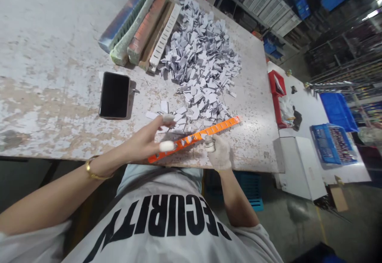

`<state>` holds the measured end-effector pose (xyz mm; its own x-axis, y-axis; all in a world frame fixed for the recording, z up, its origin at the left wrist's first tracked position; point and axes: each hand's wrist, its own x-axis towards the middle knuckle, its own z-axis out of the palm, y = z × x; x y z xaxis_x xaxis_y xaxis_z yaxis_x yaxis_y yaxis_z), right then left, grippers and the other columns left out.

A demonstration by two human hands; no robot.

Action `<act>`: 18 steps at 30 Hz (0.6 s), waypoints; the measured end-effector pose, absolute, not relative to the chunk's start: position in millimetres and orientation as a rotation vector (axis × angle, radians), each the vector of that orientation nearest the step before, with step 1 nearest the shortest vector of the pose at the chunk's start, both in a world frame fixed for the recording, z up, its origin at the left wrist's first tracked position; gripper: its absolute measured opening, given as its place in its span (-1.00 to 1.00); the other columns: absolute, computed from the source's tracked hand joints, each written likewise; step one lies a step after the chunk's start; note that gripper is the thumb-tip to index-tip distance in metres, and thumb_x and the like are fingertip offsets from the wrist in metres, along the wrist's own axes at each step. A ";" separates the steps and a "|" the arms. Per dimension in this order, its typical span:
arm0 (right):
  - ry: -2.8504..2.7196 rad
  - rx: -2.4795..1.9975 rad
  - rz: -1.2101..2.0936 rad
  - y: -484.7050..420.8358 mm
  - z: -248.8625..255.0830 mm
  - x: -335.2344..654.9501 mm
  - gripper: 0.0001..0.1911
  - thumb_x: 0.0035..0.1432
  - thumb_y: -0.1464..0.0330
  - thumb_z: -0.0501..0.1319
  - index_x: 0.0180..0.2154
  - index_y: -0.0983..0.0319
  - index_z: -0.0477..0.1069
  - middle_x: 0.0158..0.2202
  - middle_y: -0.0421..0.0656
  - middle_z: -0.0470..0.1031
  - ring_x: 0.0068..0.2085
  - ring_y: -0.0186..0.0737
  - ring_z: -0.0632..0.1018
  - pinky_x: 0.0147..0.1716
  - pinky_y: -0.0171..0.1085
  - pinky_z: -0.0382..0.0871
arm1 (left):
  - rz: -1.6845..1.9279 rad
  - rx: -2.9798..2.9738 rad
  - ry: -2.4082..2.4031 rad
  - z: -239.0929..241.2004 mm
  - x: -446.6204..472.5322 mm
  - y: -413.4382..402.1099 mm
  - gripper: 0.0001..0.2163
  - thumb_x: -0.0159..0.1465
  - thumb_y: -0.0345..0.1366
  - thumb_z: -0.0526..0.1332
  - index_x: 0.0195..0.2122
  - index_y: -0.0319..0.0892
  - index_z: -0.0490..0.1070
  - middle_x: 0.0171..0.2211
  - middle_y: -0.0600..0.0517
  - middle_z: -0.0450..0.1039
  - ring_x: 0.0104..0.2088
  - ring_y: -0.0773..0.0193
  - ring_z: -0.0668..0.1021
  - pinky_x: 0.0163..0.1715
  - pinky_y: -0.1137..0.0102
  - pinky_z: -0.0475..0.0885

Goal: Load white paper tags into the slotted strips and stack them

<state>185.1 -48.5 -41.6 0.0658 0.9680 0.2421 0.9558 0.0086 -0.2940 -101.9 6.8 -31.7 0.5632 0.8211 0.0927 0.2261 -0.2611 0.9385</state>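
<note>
A narrow orange slotted strip (221, 127) lies at a slant near the table's front edge. Small metal and white pieces sit in the slots of its left half. My left hand (149, 137) has white covers on its fingertips. Its thumb is over the strip's left part, and the fingers, apart from the thumb, reach toward loose white tags (180, 117). My right hand (219, 151), in a pale glove, is closed at the strip's lower edge with fingers curled. Something small and metallic shows at its fingertips; I cannot make out what. A big heap of white tags (203, 52) spreads behind the strip.
Several long slotted bars (149, 24) lie side by side left of the heap. A black-screened phone (115, 95) rests at left on the worn table (53, 108). To the right are a red bin (277, 83), a white box (301, 167) and a blue basket (332, 143).
</note>
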 end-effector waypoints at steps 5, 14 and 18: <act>-2.117 -2.022 -0.073 -41.4 -63.4 184.5 -0.54 0.42 0.17 0.00 -0.46 0.20 0.43 -0.48 -0.08 0.50 -0.39 -0.14 0.45 -0.30 -0.21 0.19 | 0.510 2.064 1.107 -80.8 -124.4 -34.1 -0.49 0.17 0.18 0.35 -0.13 -0.18 0.41 -0.17 -0.15 0.55 -0.20 -0.05 0.56 -0.16 0.14 0.44; -2.316 -2.047 -0.104 -45.3 -48.8 181.3 -0.61 0.41 0.18 0.06 -0.41 0.18 0.47 -0.49 -0.10 0.51 -0.40 -0.14 0.43 -0.30 -0.22 0.14 | 0.685 2.323 1.232 -107.5 -100.5 -61.8 -0.95 0.27 -0.36 0.17 -0.26 -0.14 0.31 -0.29 -0.12 0.48 -0.25 -0.03 0.50 -0.20 0.15 0.29; -2.334 -2.111 -0.046 -47.1 -44.2 177.6 -0.59 0.43 0.20 0.04 -0.45 0.17 0.43 -0.52 -0.12 0.47 -0.43 -0.15 0.42 -0.32 -0.21 0.10 | 0.750 2.338 1.179 -109.9 -102.9 -62.4 -0.93 0.27 -0.35 0.20 -0.26 -0.12 0.29 -0.28 -0.12 0.49 -0.24 -0.03 0.50 -0.20 0.16 0.28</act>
